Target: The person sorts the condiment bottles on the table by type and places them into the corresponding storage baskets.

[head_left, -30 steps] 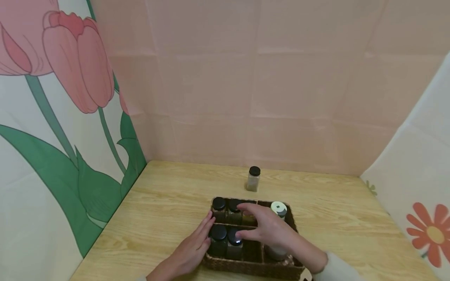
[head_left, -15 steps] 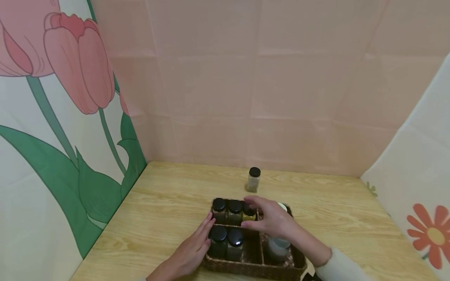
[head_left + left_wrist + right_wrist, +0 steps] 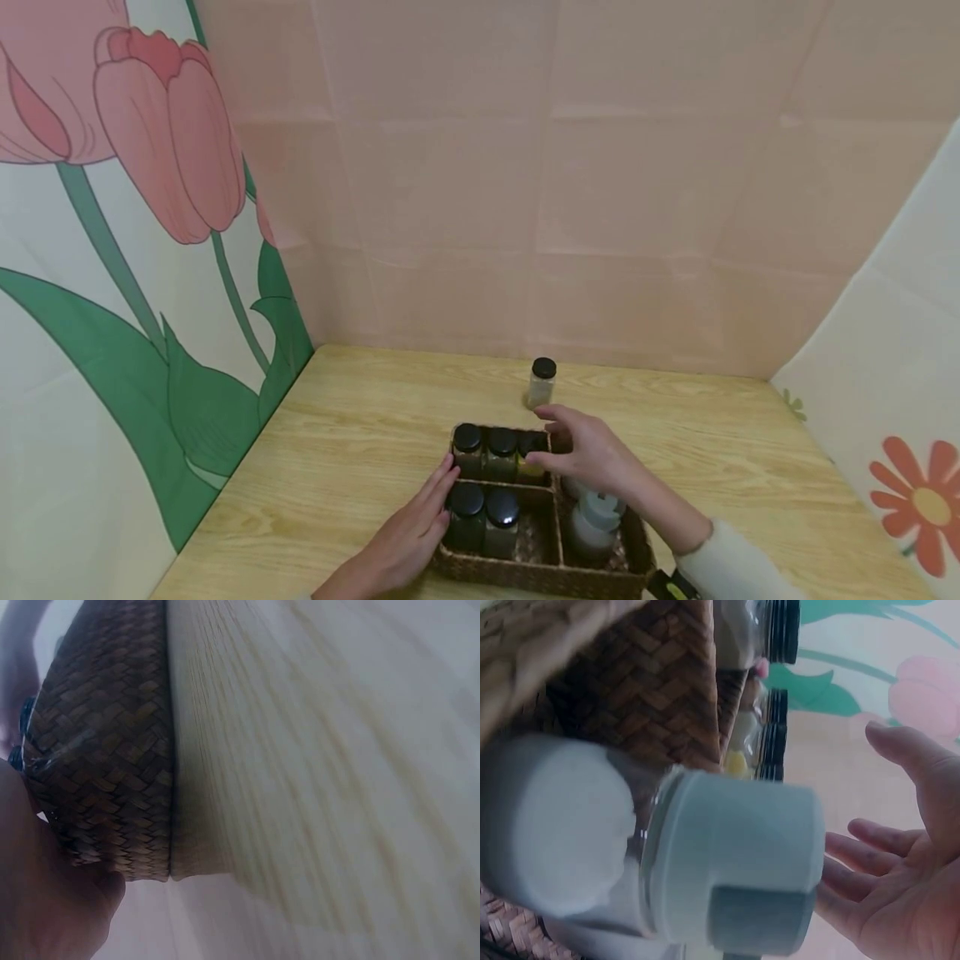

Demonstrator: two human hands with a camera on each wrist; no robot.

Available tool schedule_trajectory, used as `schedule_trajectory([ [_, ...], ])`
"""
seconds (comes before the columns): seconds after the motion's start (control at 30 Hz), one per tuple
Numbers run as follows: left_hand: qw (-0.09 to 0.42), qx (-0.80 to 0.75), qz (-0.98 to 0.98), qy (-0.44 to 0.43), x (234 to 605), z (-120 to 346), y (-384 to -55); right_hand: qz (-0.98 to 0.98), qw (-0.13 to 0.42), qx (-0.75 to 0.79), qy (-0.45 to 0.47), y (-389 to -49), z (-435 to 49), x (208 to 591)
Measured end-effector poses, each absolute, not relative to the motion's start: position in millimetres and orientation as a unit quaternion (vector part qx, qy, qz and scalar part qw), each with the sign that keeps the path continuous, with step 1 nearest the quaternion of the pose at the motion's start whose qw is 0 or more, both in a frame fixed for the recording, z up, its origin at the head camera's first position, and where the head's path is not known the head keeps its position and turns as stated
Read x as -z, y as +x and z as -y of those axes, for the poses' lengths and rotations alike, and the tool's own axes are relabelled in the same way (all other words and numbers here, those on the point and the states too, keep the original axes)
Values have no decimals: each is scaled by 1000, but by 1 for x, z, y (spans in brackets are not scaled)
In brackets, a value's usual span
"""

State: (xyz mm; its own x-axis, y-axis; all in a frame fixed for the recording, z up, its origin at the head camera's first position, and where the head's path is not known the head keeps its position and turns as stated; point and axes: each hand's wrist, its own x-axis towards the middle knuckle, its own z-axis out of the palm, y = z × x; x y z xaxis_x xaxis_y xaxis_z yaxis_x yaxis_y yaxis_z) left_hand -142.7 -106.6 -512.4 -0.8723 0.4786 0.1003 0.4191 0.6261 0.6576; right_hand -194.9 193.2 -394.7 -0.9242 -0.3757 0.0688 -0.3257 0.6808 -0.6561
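A woven brown basket [image 3: 525, 573] with dividers stands on the table. My left hand [image 3: 401, 533] rests against its left side, fingers straight; in the left wrist view the hand [image 3: 56, 892] lies at the woven wall [image 3: 112, 765]. Over the back right of the basket hovers my right hand [image 3: 592, 450], holding nothing, thumb and fingers apart. Near it stands a black-lidded jar [image 3: 531, 471] with something yellow inside. A glass jar [image 3: 570, 825] of white contents with a pale green lid [image 3: 735, 855] sits close to the right hand [image 3: 900, 885] in the right wrist view.
Two black-lidded jars [image 3: 467, 437] share the back left compartment with the yellow one; two more [image 3: 501, 507] stand in front. Pale-lidded jars [image 3: 596, 517] fill the right compartment. Behind the basket, one black-lidded jar [image 3: 542, 383] stands on the table [image 3: 360, 408].
My right hand has moved back and to the right, away from the middle of the basket, uncovering the back-row lids and a pale lid. My left hand has stayed in place.
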Motion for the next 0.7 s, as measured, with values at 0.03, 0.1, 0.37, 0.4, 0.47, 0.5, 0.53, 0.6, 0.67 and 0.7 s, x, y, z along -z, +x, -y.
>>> schedule_trajectory([
  [0.03, 42, -354, -901, 249, 513, 107, -143, -915, 38, 353, -189, -196, -194, 395],
  [0.1, 41, -353, -901, 248, 513, 107, -143, -914, 41, 356, -190, -200, -197, 395],
  [0.37, 34, -350, -901, 253, 514, 105, -144, -916, 49, 356, -181, -209, -211, 395],
  [0.4, 34, -349, -902, 253, 514, 104, -144, -917, 49, 354, -179, -211, -212, 396],
  [0.47, 35, -347, -903, 251, 514, 105, -144, -919, 46, 347, -181, -215, -215, 398],
  [0.5, 35, -346, -904, 251, 514, 105, -144, -920, 42, 344, -183, -217, -217, 399],
  [0.53, 34, -344, -904, 250, 515, 105, -144, -921, 37, 339, -186, -220, -218, 400],
  [0.6, 33, -344, -905, 249, 515, 106, -144, -924, 26, 331, -192, -225, -221, 402],
  [0.67, 33, -345, -904, 249, 515, 106, -144, -926, 19, 322, -196, -231, -224, 403],
  [0.7, 32, -346, -904, 248, 515, 106, -144, -927, 17, 320, -196, -234, -226, 403],
])
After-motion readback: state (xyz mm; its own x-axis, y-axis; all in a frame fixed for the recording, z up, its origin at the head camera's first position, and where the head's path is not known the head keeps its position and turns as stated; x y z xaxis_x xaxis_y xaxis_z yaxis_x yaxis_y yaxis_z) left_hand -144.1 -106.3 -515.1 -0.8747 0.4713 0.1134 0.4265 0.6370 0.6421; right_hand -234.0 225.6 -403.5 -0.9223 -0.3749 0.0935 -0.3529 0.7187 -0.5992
